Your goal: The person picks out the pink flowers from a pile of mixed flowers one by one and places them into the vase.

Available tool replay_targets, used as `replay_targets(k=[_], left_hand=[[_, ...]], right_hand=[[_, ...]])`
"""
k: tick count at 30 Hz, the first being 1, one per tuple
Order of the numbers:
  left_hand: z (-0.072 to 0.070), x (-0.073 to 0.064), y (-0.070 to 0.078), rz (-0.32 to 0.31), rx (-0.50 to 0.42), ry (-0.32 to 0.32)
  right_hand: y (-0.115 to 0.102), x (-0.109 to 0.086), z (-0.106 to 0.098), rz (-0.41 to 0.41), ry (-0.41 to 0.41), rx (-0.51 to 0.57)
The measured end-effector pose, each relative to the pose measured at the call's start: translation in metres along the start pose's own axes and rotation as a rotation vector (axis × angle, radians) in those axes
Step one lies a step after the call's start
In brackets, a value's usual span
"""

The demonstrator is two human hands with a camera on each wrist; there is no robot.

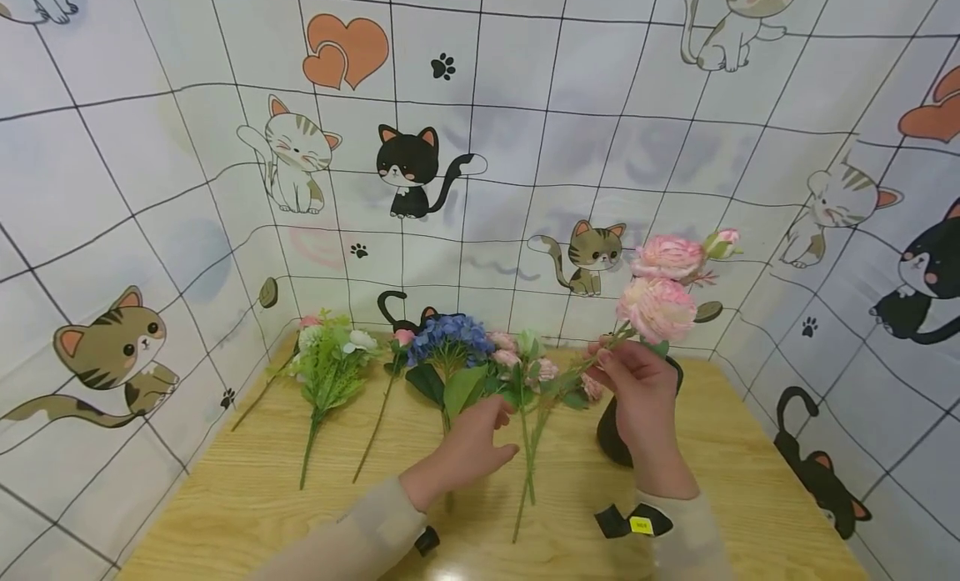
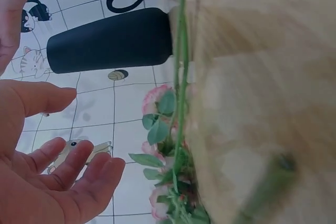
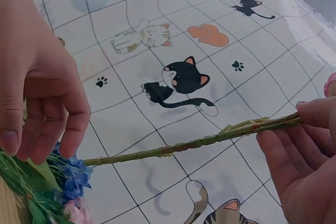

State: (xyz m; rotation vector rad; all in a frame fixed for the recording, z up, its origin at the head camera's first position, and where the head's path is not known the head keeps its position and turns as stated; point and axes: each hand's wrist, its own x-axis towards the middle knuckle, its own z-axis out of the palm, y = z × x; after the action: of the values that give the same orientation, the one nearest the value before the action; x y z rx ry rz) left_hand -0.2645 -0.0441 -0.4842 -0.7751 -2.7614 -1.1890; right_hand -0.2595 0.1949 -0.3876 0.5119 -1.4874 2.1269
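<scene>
My right hand (image 1: 647,406) pinches the stem (image 3: 184,145) of a pink artificial flower (image 1: 658,308) that has two full blooms and a bud. The blooms stand above the hand, and the bare stem slants down to the left. Behind and below this hand is a black vase (image 1: 613,435), seen side-on in the left wrist view as a tall, tapered shape. My left hand (image 1: 467,448) holds nothing, its fingers loosely bent and the thumb apart. It hovers before a blue hydrangea (image 1: 450,339) and beside smaller pink flowers (image 1: 506,358) lying on the table.
Farther left on the wooden table (image 1: 247,498) lie a white-and-green flower bunch (image 1: 330,381) and a thin-stemmed pink bud (image 1: 403,338). Crossed green stems (image 1: 531,456) point toward the front. A cat-print cloth (image 1: 510,147) surrounds the table at the back and sides.
</scene>
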Motion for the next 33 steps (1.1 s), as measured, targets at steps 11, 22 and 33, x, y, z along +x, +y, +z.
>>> replay_targets(k=[11,22,33], left_hand=[[0.011,0.046,0.021,0.022,-0.014,0.017],[0.041,0.071,0.039,0.062,-0.121,0.036],[0.076,0.095,0.06,-0.022,-0.202,0.053]], right_hand=[[-0.015,0.009,-0.022,-0.125,0.051,-0.026],[-0.034,0.015,-0.035,-0.153,0.178,-0.045],[-0.047,0.018,-0.049,-0.224,0.241,0.053]])
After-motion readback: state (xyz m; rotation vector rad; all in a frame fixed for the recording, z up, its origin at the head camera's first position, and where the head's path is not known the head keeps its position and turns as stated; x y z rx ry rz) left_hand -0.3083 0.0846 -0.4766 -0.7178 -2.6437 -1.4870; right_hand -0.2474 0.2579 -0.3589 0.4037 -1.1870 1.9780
